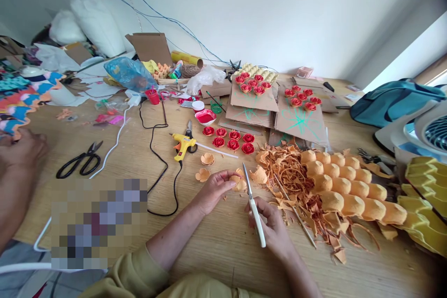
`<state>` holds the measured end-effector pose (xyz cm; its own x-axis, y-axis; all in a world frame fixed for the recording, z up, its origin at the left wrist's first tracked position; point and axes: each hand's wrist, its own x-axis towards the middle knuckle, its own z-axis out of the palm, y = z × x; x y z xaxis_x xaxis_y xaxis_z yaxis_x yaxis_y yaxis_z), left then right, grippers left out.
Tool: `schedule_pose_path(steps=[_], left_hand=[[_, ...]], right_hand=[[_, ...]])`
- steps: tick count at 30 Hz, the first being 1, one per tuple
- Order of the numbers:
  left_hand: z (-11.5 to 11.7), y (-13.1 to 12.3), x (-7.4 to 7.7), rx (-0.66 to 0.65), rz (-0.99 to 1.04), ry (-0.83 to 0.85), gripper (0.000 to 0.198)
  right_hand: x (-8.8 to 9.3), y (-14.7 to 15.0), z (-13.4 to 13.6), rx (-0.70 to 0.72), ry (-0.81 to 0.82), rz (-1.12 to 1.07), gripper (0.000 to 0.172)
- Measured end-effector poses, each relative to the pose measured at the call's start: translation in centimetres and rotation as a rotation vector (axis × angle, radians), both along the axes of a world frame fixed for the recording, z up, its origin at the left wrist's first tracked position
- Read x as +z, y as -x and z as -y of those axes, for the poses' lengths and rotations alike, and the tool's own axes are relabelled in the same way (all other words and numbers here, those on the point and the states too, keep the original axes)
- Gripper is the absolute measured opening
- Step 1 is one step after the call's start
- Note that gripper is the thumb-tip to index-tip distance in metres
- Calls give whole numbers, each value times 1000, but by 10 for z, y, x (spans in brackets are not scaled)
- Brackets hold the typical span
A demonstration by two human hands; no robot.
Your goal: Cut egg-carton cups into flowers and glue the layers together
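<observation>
A: Left hand (213, 191) first, what's it got?
B: An orange carton cup (239, 185)! Thumb and fingers are pinched on its edge, hand partly closed.
A: And the right hand (271, 223)?
B: Curled firmly round a white-handled cutting tool (257, 224), tip pointing away from the person, just beside the cup. Whether they touch, nobody can tell from here.
A: Arms?
B: Both forearms angle inward, wrists low, hands close together over the table (216, 247), and that cup sits between them, left of the orange scraps (293, 172)!
</observation>
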<state>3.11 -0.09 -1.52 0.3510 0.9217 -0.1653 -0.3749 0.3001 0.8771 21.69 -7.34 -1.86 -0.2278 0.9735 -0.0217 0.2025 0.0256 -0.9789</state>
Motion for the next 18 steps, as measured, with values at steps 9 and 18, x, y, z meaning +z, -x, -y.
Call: schedule_pose_path(steps=[9,18], left_hand=[[-2,1,-4,181,-173,-167,22],[-2,0,4,168,-185,-201,21]], right_hand=[[-12,-4,-3,-9,-347,465,24],[-9,-1,-4,-73,-508,700,13]])
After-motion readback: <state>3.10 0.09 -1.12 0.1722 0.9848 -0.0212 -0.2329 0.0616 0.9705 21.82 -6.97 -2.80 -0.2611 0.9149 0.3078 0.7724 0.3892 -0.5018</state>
